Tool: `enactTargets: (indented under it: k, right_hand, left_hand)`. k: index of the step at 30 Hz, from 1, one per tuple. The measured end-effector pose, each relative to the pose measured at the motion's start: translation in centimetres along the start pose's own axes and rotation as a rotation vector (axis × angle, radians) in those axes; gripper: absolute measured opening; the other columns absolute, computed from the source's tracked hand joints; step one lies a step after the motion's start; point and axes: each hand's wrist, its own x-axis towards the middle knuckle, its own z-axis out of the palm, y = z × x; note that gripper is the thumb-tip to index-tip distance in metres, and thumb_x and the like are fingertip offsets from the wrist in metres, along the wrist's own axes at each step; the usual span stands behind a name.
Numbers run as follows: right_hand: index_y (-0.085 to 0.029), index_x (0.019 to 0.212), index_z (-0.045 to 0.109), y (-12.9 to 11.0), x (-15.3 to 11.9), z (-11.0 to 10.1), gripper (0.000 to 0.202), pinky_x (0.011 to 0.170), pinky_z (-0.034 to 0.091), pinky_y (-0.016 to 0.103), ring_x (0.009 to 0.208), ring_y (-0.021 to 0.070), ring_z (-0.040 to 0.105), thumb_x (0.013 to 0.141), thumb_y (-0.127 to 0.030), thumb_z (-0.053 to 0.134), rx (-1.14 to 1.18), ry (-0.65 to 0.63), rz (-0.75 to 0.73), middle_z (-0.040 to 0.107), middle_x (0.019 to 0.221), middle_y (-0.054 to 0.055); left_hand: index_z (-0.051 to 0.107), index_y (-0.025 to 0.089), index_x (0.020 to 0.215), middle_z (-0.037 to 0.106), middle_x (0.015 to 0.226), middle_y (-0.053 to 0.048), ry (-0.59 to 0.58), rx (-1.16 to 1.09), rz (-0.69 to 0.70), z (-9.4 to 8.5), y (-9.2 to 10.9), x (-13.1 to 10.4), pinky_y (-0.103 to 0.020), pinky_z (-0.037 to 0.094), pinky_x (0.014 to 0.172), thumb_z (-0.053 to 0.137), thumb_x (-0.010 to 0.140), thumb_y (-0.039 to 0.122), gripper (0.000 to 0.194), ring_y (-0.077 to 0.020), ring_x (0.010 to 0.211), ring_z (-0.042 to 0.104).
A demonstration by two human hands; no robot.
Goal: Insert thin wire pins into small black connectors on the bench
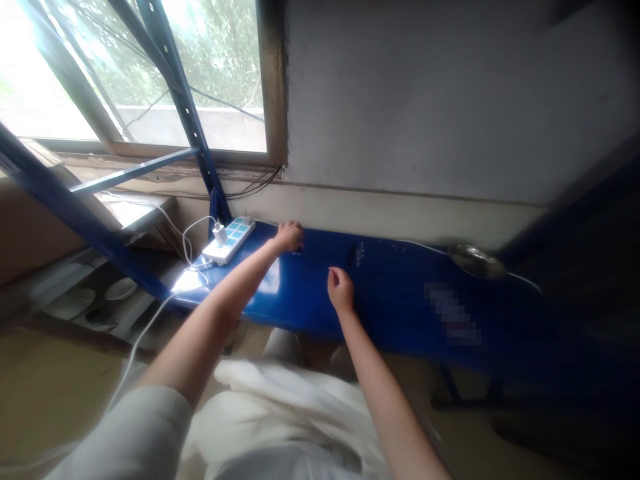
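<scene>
My left hand (289,237) is reached out to the back of the blue bench top (310,303), fingers curled downward at its surface. What those fingers hold, if anything, is hidden beneath them; a few tiny pale bits (297,253) lie just below. My right hand (341,288) is closer to me, over the middle of the bench, with thumb and fingers closed together. Anything in that pinch is too small to name. Beyond it, small pale pieces (361,251) lie in a cluster beside a dark patch, and several more specks (397,247) are scattered to the right.
A white power strip (230,241) with a plugged-in charger (219,233) lies at the bench's left end, its white cable trailing down. A shiny metal bowl-like object (477,261) sits at the back right. Blue metal uprights (185,100) stand at left, before a window.
</scene>
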Motion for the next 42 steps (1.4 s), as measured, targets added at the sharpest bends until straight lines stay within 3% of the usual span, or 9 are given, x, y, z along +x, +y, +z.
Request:
enactTargets:
  k: [10, 17, 21, 26, 34, 42]
  right_hand:
    - [-0.017, 0.090, 0.063, 0.1, -0.1, 0.0, 0.029, 0.076, 0.053, 0.034, 0.082, 0.0194, 0.063, 0.087, -0.033, 0.040, 0.016, 0.009, 0.058, 0.067, 0.088, 0.012]
    - [-0.016, 0.089, 0.063, 0.1, 0.0, 0.0, 0.029, 0.075, 0.053, 0.034, 0.081, 0.0193, 0.064, 0.086, -0.034, 0.041, 0.031, 0.010, 0.074, 0.067, 0.087, 0.012]
    - [-0.016, 0.089, 0.063, 0.1, 0.0, 0.0, 0.029, 0.075, 0.053, 0.034, 0.081, 0.0194, 0.064, 0.086, -0.034, 0.041, 0.036, 0.014, 0.078, 0.067, 0.087, 0.012]
    - [-0.016, 0.090, 0.063, 0.2, -0.1, -0.1, 0.029, 0.075, 0.053, 0.035, 0.081, 0.0199, 0.064, 0.086, -0.034, 0.041, 0.039, 0.004, 0.084, 0.067, 0.088, 0.012]
    - [-0.016, 0.090, 0.063, 0.1, 0.2, -0.1, 0.030, 0.075, 0.052, 0.035, 0.082, 0.0197, 0.063, 0.086, -0.035, 0.040, 0.054, -0.007, 0.079, 0.067, 0.088, 0.012]
    - [-0.016, 0.088, 0.062, -0.8, 0.7, -0.2, 0.034, 0.075, 0.050, 0.034, 0.079, 0.0187, 0.061, 0.086, -0.040, 0.038, 0.084, -0.017, 0.135, 0.066, 0.085, 0.010]
  left_hand:
    - [0.068, 0.020, 0.081, 0.056, 0.111, -0.011, 0.085, -0.069, 0.037, 2.2, -1.2, 0.8, -0.045, 0.028, 0.091, 0.068, 0.064, 0.021, 0.017, -0.0307, 0.109, 0.038]
    - [0.065, 0.017, 0.066, 0.059, 0.096, -0.010, 0.096, -0.181, 0.016, 2.5, -1.2, 0.7, -0.044, 0.025, 0.090, 0.065, 0.062, 0.012, 0.007, -0.0298, 0.104, 0.043]
    - [0.065, 0.016, 0.067, 0.060, 0.093, -0.010, 0.115, -0.171, 0.027, 2.6, -1.0, 0.6, -0.044, 0.025, 0.090, 0.061, 0.063, 0.010, 0.008, -0.0285, 0.101, 0.045]
    - [0.065, 0.017, 0.072, 0.063, 0.092, -0.010, 0.251, -0.227, -0.001, 2.0, 0.1, 0.5, -0.044, 0.029, 0.088, 0.057, 0.071, 0.014, 0.009, -0.0283, 0.100, 0.048]
    - [0.064, 0.017, 0.078, 0.065, 0.075, -0.004, 0.502, -0.837, -0.025, 1.4, 3.0, -2.1, -0.029, 0.043, 0.069, 0.060, 0.072, 0.021, 0.008, -0.0158, 0.069, 0.057]
    - [0.059, 0.014, 0.082, 0.063, 0.065, -0.004, 0.528, -1.255, -0.104, 2.9, 5.7, -5.2, -0.025, 0.048, 0.059, 0.062, 0.073, 0.030, 0.019, -0.0116, 0.057, 0.058]
